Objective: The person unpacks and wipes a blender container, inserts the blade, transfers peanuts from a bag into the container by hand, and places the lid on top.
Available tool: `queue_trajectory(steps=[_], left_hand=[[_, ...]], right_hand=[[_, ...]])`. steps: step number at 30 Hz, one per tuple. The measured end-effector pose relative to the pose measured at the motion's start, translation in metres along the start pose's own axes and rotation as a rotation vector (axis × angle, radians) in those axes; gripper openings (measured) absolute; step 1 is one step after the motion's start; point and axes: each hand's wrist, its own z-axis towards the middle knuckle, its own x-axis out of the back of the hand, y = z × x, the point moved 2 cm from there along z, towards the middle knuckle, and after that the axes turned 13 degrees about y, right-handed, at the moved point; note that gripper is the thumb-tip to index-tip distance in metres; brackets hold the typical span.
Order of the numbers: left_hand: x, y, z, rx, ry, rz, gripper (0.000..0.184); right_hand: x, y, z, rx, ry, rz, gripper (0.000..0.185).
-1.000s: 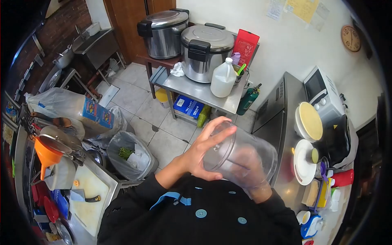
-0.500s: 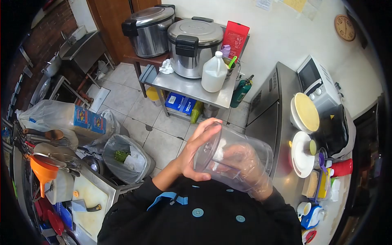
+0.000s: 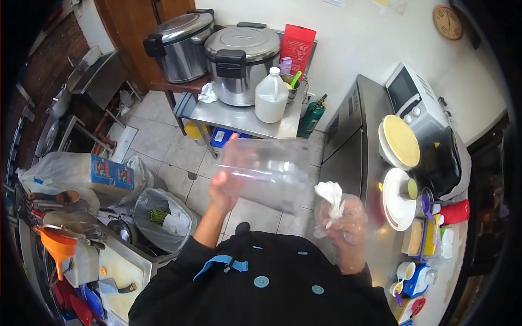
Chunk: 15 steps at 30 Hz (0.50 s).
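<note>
A clear plastic container (image 3: 266,173) lies tilted on its side in the air, somewhat blurred. My left hand (image 3: 224,187) grips its left end, with fingers wrapped round it. To the right of the container, apart from it, my right hand (image 3: 348,228) wears a clear plastic glove and pinches a crumpled white tissue (image 3: 330,198). Below both hands is the black top with blue buttons that I wear.
Behind stand two large steel cookers (image 3: 244,68) and a white jug (image 3: 271,96) on a steel table (image 3: 217,113). At left are a lined bin (image 3: 184,204), a cutting board (image 3: 122,271) and a knife (image 3: 117,286). Plates (image 3: 399,209) and a microwave (image 3: 410,98) stand right.
My right hand has come out of the container with the tissue and moved right. My left hand has shifted left and turned the container more level. The view has shifted slightly.
</note>
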Motion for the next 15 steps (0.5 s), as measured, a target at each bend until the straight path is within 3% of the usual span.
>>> queue_trajectory(steps=[1, 2, 4, 5, 10, 12, 13, 15], left_hand=[[0.009, -0.005, 0.004, 0.059, 0.093, -0.055, 0.103], [0.013, -0.013, 0.007, 0.066, 0.080, -0.054, 0.103], [0.013, -0.029, 0.008, 0.375, -0.220, -0.635, 0.094], [0.005, -0.029, 0.007, 0.433, -0.235, -0.756, 0.092], [-0.004, -0.031, 0.009, 0.439, -0.259, -0.733, 0.092], [-0.004, -0.030, 0.010, 0.418, -0.275, -0.710, 0.092], [-0.005, -0.030, 0.009, 0.417, -0.260, -0.663, 0.092], [-0.008, -0.028, 0.006, 0.415, -0.240, -0.616, 0.092]], right_hand=[[0.001, -0.009, -0.007, -0.006, 0.153, 0.002, 0.020], [-0.001, -0.016, -0.009, 0.004, 0.164, 0.003, 0.020], [-0.001, -0.026, -0.010, 0.055, 0.179, 0.115, 0.025], [0.004, -0.022, -0.011, 0.149, 0.203, 0.174, 0.030], [0.014, -0.035, -0.007, 0.169, 0.163, 0.159, 0.033], [0.018, -0.034, -0.007, 0.258, 0.271, 0.253, 0.027], [0.019, -0.035, -0.004, 0.206, 0.127, 0.288, 0.024], [0.015, -0.034, -0.002, 0.220, 0.194, 0.227, 0.026]])
